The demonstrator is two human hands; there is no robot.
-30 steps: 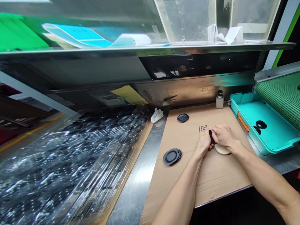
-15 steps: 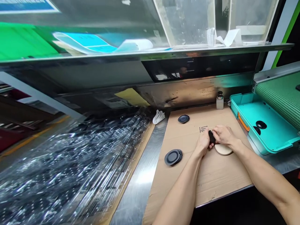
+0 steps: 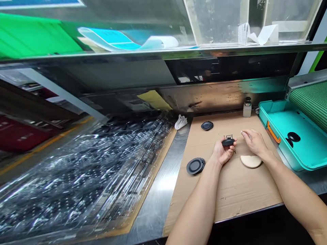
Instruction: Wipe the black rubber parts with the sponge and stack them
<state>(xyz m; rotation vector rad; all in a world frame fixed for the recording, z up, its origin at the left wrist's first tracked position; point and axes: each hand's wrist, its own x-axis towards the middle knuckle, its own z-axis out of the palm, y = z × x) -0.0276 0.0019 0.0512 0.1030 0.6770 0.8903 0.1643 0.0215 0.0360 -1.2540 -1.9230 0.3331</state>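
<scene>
My left hand [image 3: 221,154] grips a black round disc-like part [image 3: 228,142] by its edges, tilted above the cardboard sheet [image 3: 230,199]. To its right and apart from it, my right hand [image 3: 256,141] is closed in a pinch; a tiny pale bit shows at its fingertips, too small to name. Partly under the right wrist lies a beige round pad [image 3: 250,162]. Left of my left forearm rest stacked black round parts [image 3: 195,166], and more black round parts [image 3: 207,125] sit farther back on the cardboard.
A teal tray [image 3: 293,154] with black round parts stands at right, beside a green conveyor belt [image 3: 310,97]. A small bottle [image 3: 247,108] stands at the back. Clear plastic trays of black parts [image 3: 84,173] fill the left. A metal shelf edge [image 3: 163,53] crosses above.
My right hand has pulled away from the black part to the right, fingers pinched. My left hand keeps the part, now turned flatter. The camera view has shifted slightly left.
</scene>
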